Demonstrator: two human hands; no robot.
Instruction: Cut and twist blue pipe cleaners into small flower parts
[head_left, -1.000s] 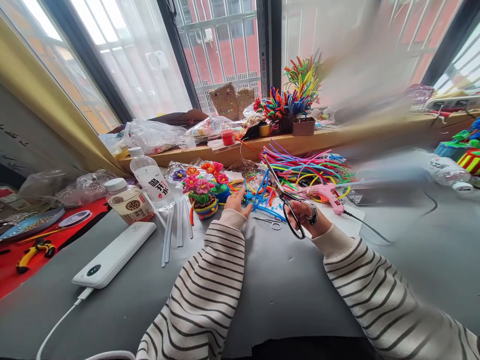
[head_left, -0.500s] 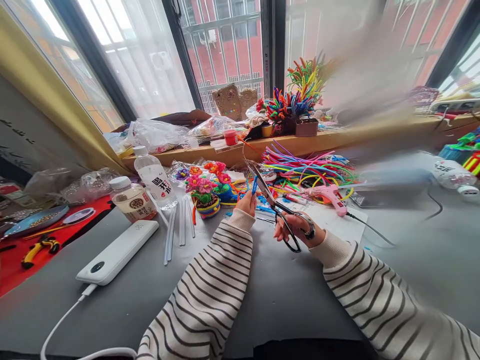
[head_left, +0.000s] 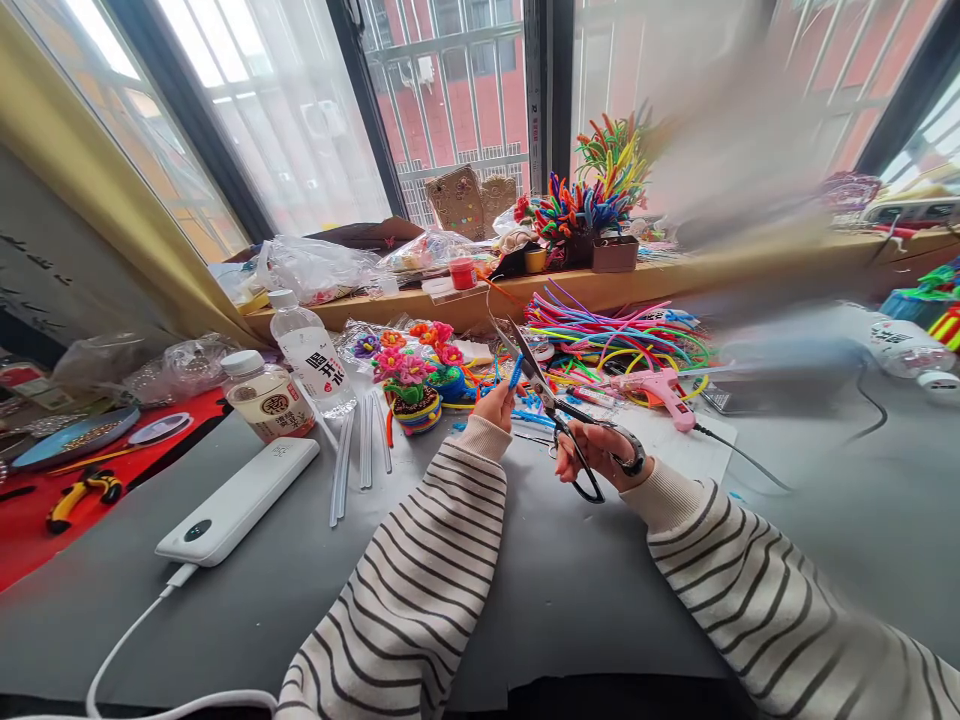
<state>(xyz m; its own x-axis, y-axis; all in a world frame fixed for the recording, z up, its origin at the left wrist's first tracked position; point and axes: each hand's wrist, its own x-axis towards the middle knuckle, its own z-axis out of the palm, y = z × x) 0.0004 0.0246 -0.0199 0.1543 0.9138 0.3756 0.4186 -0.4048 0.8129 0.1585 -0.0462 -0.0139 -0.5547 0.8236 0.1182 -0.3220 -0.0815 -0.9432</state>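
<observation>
Head view, near to far. Striped sleeves come in from the near edge of the grey worktop [head_left: 570, 590]. Right hand [head_left: 609, 452] clenched through the black loops of the scissors [head_left: 551, 405], fingers curled round the handles; blades parted, tips pointing up and left. Left hand [head_left: 496, 402] pinched shut on a short blue pipe cleaner [head_left: 514, 372], held upright between thumb and fingertips, its top end sitting in between the open blades, at or very close to touching. Pipe cleaner is fuzzy, bright blue, slightly bent. Both hands are above the middle of the worktop, just short of the loose blue offcuts [head_left: 534, 415].

Toward the left edge: white power bank [head_left: 238, 500] with white cable [head_left: 127, 640] running to the near left corner, clear glue sticks [head_left: 360, 455] lying side by side. Behind them a squat bottle with brown drink [head_left: 268, 400], round label with one Chinese character, not readable for sure; taller clear bottle [head_left: 311, 355] with bold black Chinese writing. Small pot of pipe-cleaner flowers [head_left: 409, 385] just left of the left hand. Pink glue gun [head_left: 656, 390] right of the scissors, on white paper. Far edge: heap of coloured pipe cleaners [head_left: 622, 335], below the wooden sill [head_left: 675, 280].
</observation>
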